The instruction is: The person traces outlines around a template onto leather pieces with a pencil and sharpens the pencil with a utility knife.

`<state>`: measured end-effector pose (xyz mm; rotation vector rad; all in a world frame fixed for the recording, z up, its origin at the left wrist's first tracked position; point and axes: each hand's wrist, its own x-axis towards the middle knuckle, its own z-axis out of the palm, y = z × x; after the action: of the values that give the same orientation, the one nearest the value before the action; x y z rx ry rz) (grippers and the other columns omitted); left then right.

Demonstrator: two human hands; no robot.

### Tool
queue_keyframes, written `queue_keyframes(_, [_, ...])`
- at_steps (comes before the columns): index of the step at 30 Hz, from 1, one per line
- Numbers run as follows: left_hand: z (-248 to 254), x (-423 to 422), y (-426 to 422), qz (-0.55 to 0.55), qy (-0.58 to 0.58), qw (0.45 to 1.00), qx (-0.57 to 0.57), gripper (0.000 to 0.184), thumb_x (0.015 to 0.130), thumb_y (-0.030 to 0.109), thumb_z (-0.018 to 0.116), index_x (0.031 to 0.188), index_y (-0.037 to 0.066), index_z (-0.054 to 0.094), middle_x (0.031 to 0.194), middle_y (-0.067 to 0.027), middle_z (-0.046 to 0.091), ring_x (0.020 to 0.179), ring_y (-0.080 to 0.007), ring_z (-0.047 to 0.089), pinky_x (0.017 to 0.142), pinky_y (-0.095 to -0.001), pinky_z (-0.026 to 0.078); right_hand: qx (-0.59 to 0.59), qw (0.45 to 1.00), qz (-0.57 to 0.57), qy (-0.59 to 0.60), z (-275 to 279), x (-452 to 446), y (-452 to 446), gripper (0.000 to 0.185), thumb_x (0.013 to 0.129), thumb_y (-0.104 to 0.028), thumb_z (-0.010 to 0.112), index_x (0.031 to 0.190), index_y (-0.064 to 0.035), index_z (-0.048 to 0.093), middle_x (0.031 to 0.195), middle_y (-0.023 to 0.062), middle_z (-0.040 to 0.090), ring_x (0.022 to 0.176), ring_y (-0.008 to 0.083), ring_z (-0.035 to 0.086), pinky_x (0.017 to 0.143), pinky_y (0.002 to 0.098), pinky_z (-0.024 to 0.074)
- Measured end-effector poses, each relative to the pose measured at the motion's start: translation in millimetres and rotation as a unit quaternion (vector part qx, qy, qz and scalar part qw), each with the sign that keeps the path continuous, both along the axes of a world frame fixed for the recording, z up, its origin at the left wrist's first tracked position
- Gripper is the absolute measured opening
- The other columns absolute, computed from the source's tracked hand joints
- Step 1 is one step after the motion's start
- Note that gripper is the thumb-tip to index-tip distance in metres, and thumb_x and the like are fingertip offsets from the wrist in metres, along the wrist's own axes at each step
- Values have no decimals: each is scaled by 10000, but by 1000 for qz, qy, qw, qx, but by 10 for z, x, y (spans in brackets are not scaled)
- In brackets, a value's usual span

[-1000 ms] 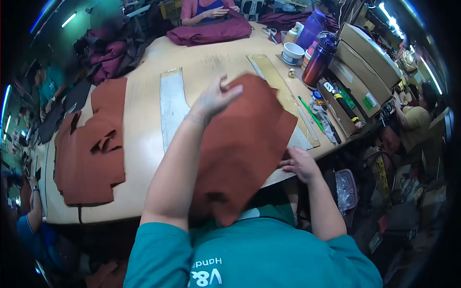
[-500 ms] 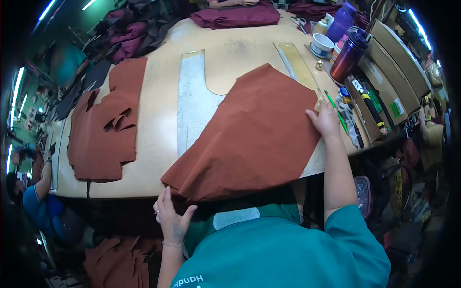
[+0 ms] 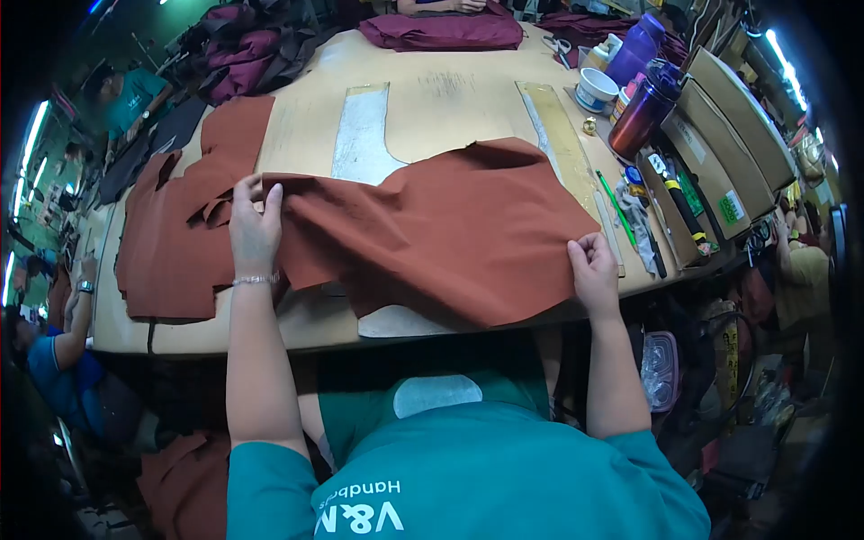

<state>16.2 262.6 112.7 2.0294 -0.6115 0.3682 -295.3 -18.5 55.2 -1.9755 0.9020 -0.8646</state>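
Observation:
A large rust-brown fabric piece [image 3: 468, 225] is stretched between my two hands, raised in folds over the near part of the table. My left hand [image 3: 255, 225] grips its upper left corner, with fingers curled over the edge. At the right edge of the cloth, my right hand [image 3: 594, 270] pinches it between thumb and fingers. Beneath the fabric lies a pale, curved flat template [image 3: 362, 135], partly covered. A second, yellowish template [image 3: 551, 121] shows beyond the cloth at the right. More rust-brown pieces [image 3: 171, 243] lie flat at the left, next to my left hand.
At the right stand a dark red tumbler [image 3: 641, 112], a purple bottle [image 3: 636, 49], a white tub [image 3: 595, 90] and cardboard boxes [image 3: 720, 144]. A green pen [image 3: 616, 209] lies near them. Scissors [image 3: 560, 49] and maroon cloth [image 3: 441, 29] are at the far side. Co-workers sit around.
My left hand has moved up and left from the table's front edge, drawing the cloth's left end with it. My right hand has come slightly down and nearer, still at the right edge.

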Motion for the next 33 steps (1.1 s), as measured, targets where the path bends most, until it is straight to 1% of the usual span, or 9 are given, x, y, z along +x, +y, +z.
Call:
queue_keyframes(4, [-466,-69,280,164,-157,959,173,633,762,353,647,1198,-36,402,1064,-249,487,1026,-354,464,868,-430,377,81,994,35,-70,-54,-134,187,244,814,-22,542,1045,-11,463,622,-19,435,569,42,393,538,191,339])
queue_keyframes(9, [-714,-792,510,48,-25,988,143,464,779,265,651,1087,-43,493,928,-160,499,880,-275,498,770,-343,411,104,993,64,-8,-170,-206,151,303,817,-2,541,1117,-12,503,650,-48,390,577,20,362,526,164,314])
queue_keyframes(14, [-493,-1244,602,-21,-90,962,258,620,678,377,699,1179,72,496,1148,-146,468,1023,-300,451,839,-403,384,18,997,69,15,-288,-151,67,190,832,-40,543,1010,19,567,731,15,555,717,84,531,666,213,433])
queue_keyframes(18, [-593,-1307,757,-123,-91,927,342,631,596,389,725,1155,153,551,1209,-70,469,1044,-271,446,837,-413,392,5,980,183,77,-31,-266,149,361,747,-105,642,1063,42,548,963,111,571,953,189,539,859,280,401])
queue_keyframes(19, [-616,-1240,789,-149,-102,940,291,564,571,341,736,1078,133,602,1168,-41,504,1024,-253,456,832,-391,405,57,967,239,75,20,-319,128,570,665,-135,698,1164,43,489,1098,138,504,1070,234,474,938,303,341])
queue_keyframes(23, [-512,-1018,859,-263,-93,928,246,426,609,197,719,1001,62,620,1022,-91,589,877,-272,528,793,-355,435,-2,935,322,152,236,-439,138,810,566,-134,716,1285,14,373,1171,160,437,1147,289,407,996,324,276])
queue_keyframes(26, [-492,-909,927,-292,-25,915,278,504,624,249,726,1065,51,586,1108,-109,548,968,-296,499,849,-378,410,-41,921,339,189,217,-477,92,808,559,-96,678,1295,6,361,1170,178,433,1146,311,405,1002,328,270])
queue_keyframes(30, [-405,-1147,751,-227,-97,918,311,961,521,572,713,1294,105,385,1361,-143,282,1248,-356,248,997,-491,215,-33,955,265,130,85,-422,108,611,592,42,560,1195,24,461,1040,145,493,1030,276,486,911,308,368])
queue_keyframes(33, [-496,-1765,304,-213,-123,907,341,795,597,432,703,1281,159,404,1345,-87,329,1288,-310,243,961,-623,147,-56,981,175,60,86,-317,225,357,603,82,517,943,13,600,860,115,490,823,231,510,762,282,414])
